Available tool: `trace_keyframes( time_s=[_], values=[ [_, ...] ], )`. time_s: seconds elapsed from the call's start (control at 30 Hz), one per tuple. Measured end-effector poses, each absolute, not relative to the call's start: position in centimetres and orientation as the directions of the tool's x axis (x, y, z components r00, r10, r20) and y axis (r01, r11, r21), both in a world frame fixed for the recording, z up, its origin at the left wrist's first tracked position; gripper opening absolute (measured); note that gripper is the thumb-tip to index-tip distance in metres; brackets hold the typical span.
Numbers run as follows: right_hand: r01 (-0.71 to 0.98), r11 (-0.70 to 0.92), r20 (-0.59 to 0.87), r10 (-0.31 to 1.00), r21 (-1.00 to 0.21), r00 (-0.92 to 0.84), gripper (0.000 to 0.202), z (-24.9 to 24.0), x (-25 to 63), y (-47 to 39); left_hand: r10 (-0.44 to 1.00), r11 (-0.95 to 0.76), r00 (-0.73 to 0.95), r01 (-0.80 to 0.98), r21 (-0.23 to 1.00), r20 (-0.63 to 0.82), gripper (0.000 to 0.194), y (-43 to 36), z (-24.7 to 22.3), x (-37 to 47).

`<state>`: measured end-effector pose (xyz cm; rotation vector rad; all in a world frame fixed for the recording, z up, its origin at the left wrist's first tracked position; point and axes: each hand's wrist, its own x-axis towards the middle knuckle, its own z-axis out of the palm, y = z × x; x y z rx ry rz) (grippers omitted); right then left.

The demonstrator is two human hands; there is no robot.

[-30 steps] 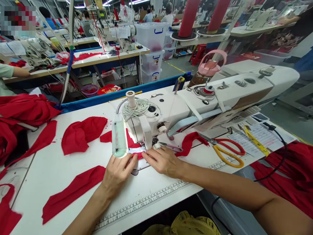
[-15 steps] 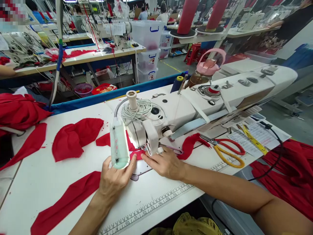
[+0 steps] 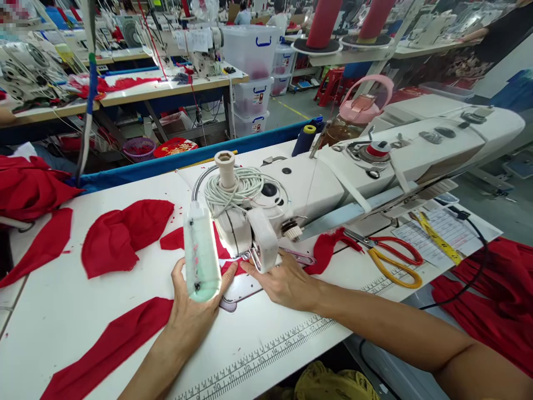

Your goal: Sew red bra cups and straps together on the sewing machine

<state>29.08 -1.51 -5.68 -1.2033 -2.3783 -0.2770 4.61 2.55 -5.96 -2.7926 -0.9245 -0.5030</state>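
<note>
A white sewing machine (image 3: 320, 180) stands on the table, a strip of red fabric (image 3: 238, 269) lying by its needle area. My left hand (image 3: 194, 311) is at the strip's left part, thumb and fingertips closed down on it. A translucent pale-green panel (image 3: 202, 255) hides some of its fingers. From the right, my right hand (image 3: 291, 282) presses the same strip near the presser foot, its fingers close together and partly behind the machine head. More of the red cloth (image 3: 327, 253) shows right of the needle area.
Red-and-orange-handled scissors (image 3: 393, 258) and a yellow tape measure (image 3: 439, 239) lie at right. Cut red pieces (image 3: 125, 239) are spread at left. A printed ruler (image 3: 266, 350) runs along the front edge. A bottle with a pink lid (image 3: 362, 105) stands behind the machine.
The view has shifted slightly, so the machine appears a little further right. Both hands remain at the needle area, and less of the red strip shows between them.
</note>
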Motion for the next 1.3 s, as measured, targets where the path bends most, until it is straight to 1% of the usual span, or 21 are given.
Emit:
trace_keyframes(
  time_s=[0.1, 0.27, 0.47, 0.63, 0.8, 0.93, 1.1, 1.23, 1.3],
  values=[
    [0.806, 0.589, 0.427, 0.743, -0.053, -0.515, 0.049, -5.6, 29.0, -1.7, 0.552, -0.799, 0.754, 0.601, -0.033, 0.357, 0.053, 2.7, -6.2, 4.4],
    [0.815, 0.578, 0.426, 0.749, -0.047, -0.507, 0.05, -5.7, 28.9, -2.0, 0.517, -0.814, 0.775, 0.577, -0.072, 0.363, 0.053, 2.7, -5.9, 4.6],
    [0.812, 0.584, 0.446, 0.725, 0.008, -0.525, 0.049, -6.1, 29.0, -1.9, 0.475, -0.787, 0.802, 0.571, -0.233, 0.363, 0.053, 2.1, -5.3, 5.1],
    [0.822, 0.568, 0.461, 0.721, 0.036, -0.518, 0.047, -5.9, 28.9, -1.8, 0.464, -0.768, 0.81, 0.57, -0.293, 0.359, 0.051, 2.2, -5.3, 5.1],
    [0.825, 0.563, 0.476, 0.713, 0.049, -0.515, 0.049, -5.7, 28.9, -1.8, 0.43, -0.756, 0.818, 0.557, -0.343, 0.381, 0.043, 2.3, -4.9, 5.5],
    [0.824, 0.566, 0.439, 0.732, 0.033, -0.521, 0.053, -5.8, 28.9, -1.7, 0.433, -0.768, 0.801, 0.568, -0.297, 0.413, 0.04, 2.4, -5.0, 5.5],
    [0.829, 0.56, 0.355, 0.774, 0.003, -0.524, 0.052, -5.4, 28.7, -1.9, 0.484, -0.805, 0.788, 0.572, -0.161, 0.38, 0.045, 2.3, -5.0, 5.7],
    [0.854, 0.521, 0.293, 0.819, -0.019, -0.493, 0.051, -4.8, 28.4, -2.1, 0.523, -0.804, 0.742, 0.593, -0.046, 0.42, 0.029, 1.5, -4.4, 6.9],
    [0.859, 0.512, 0.275, 0.829, -0.024, -0.487, 0.051, -4.7, 28.4, -2.2, 0.56, -0.789, 0.718, 0.615, 0.001, 0.414, 0.027, 1.2, -4.2, 7.4]
  ],
)
